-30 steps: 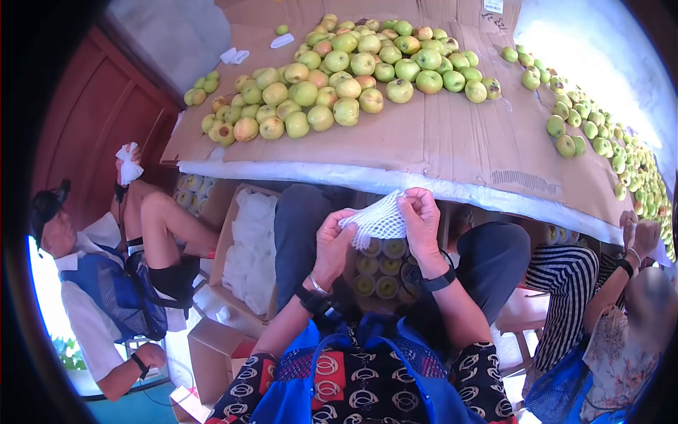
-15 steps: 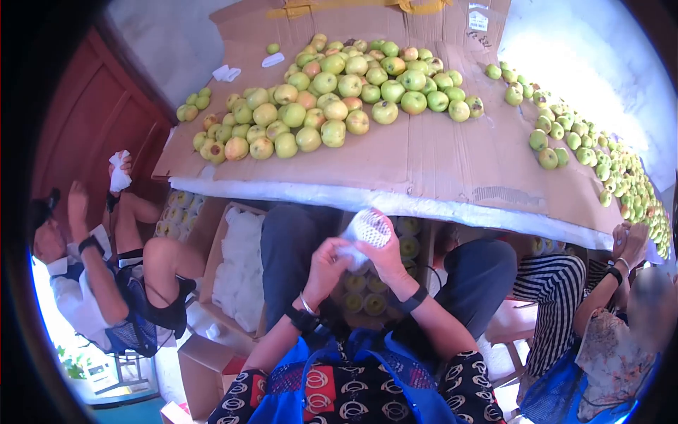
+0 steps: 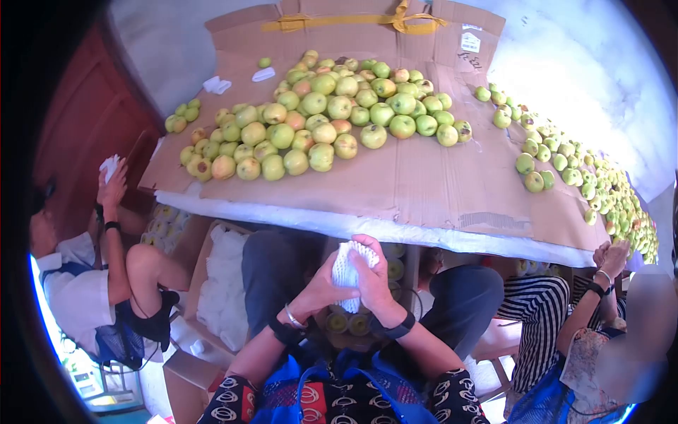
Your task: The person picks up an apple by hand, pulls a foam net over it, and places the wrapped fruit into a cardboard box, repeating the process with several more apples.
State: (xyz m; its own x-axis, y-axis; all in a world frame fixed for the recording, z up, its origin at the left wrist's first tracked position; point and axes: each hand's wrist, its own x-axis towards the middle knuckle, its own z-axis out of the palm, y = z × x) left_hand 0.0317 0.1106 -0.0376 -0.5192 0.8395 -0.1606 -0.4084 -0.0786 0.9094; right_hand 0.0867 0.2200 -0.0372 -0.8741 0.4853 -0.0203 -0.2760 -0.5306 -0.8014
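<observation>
Between my two hands is a white foam net sleeve [image 3: 345, 270], held upright just below the table's front edge. My left hand [image 3: 319, 288] is closed around its left side. My right hand [image 3: 374, 283] grips it from the right, with the thumb pressed on the front. Whether a fruit sits inside the netting cannot be made out. Below my hands, several packed apples [image 3: 346, 324] show in a box between my knees. A large pile of green and reddish apples [image 3: 311, 116] lies on the cardboard-covered table [image 3: 438, 184] ahead.
Another apple pile [image 3: 572, 159] spreads along the right. Small white foam pieces [image 3: 217, 85] lie at the back left. A box of white foam sleeves [image 3: 224, 297] stands by my left knee. One co-worker [image 3: 85, 261] sits at left holding white foam; another [image 3: 586, 339] sits at right.
The foam net has gone from tilted and spread to upright and narrower, with both hands wrapped closer round it. The view has shifted slightly. The left co-worker's hands have come together around white foam.
</observation>
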